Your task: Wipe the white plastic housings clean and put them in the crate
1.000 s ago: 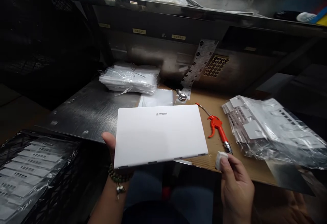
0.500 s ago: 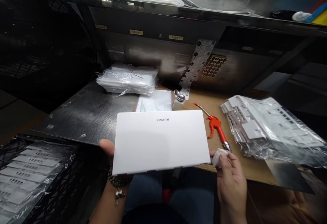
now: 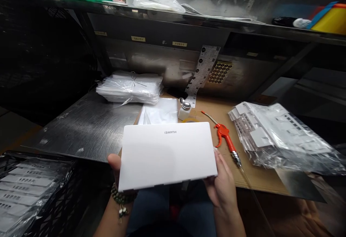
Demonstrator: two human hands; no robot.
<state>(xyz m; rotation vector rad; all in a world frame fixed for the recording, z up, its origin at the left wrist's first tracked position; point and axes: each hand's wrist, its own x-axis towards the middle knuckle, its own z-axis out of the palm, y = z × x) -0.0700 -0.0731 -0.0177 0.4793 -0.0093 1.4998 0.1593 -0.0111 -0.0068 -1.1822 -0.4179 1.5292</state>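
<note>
A white rectangular casing (image 3: 167, 157) with HUAWEI printed upside down near its far edge is held up over my lap, tilted towards me. My left hand (image 3: 115, 165) grips its left edge, thumb at the side and fingers hidden underneath. Around that wrist is a beaded bracelet. My right hand (image 3: 223, 184) is closed at the right edge, with some fingers behind the casing. A small bit of white cloth (image 3: 215, 149) shows by the right fingertips, mostly hidden. Just beyond the right hand lies a red air blow gun (image 3: 223, 131).
A pump-top bottle (image 3: 185, 110) stands behind the casing near white sheets (image 3: 162, 110). Bundled plastic bags (image 3: 129, 87) lie at back left, bagged white parts (image 3: 278, 136) at right. A black crate (image 3: 67, 190) sits lower left. An overhead shelf (image 3: 200, 20) spans the back.
My right hand has moved left onto the casing's right edge; the white cloth it pinched is now mostly out of sight. The view has shifted slightly.
</note>
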